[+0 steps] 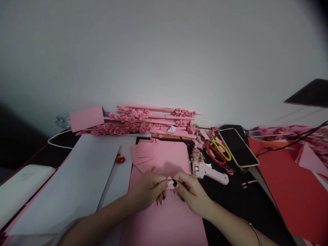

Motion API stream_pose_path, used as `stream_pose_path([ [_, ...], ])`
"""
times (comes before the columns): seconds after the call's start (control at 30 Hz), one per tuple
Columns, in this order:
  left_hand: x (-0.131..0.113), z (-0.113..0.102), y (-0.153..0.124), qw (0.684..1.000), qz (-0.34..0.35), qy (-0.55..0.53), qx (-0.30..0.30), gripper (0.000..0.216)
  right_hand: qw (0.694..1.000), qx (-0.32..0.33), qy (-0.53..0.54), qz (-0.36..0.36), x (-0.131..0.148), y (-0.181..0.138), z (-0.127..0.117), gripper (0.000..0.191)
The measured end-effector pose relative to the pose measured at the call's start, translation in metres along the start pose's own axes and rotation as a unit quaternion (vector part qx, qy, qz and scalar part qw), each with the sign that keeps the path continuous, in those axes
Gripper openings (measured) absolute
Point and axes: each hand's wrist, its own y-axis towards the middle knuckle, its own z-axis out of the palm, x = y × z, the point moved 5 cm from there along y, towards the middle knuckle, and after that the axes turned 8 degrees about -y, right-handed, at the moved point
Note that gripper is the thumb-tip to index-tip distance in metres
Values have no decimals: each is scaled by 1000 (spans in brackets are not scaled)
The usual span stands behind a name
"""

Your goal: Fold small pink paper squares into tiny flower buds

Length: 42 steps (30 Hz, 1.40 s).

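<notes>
My left hand (147,190) and my right hand (191,193) meet over a large pink paper sheet (164,218) on the table. Both pinch a small folded pink paper piece (170,178) between thumb and fingertips; only its tip shows between the fingers. Small pink paper squares (145,153) lie stacked just beyond my left hand. A pink glue gun (208,171) lies just to the right of my right hand.
Pink rolled sticks with paper flowers (151,121) lie along the wall. Red and yellow scissors (217,150) and a phone (238,147) sit at the right, red paper (289,181) farther right. White sheets (77,184) and a white device (20,188) are at the left.
</notes>
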Motion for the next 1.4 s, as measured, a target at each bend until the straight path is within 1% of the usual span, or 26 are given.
stream_pose_path([
  [0.1,2,0,0,1000,-2,-18,2,46,1000,-8,3,0,0,0,-1,29],
  [0.23,4,-3,1,999,11,-51,-16,49,1000,-18,11,9,-2,1,-2,30],
  [0.43,1,-2,2,999,29,-14,-5,41,999,-26,-3,21,-3,1,-3,31],
  [0.6,-4,-1,-1,999,42,4,-7,43,999,-23,-26,14,1,1,-4,31],
  [0.73,-3,-1,0,999,35,-11,1,41,999,-28,-41,5,1,1,-4,28],
  [0.87,0,-1,2,1000,27,-11,-1,31,997,-36,-64,-3,1,1,-6,26],
  [0.93,0,-1,2,999,18,-30,-1,29,996,-40,-79,-4,2,1,-6,26],
  [1.2,-2,1,1,996,1,-87,24,36,992,-37,-116,-12,3,2,-5,28],
  [1.4,3,0,3,994,-6,-107,17,32,991,-38,-127,-20,3,3,-6,28],
])
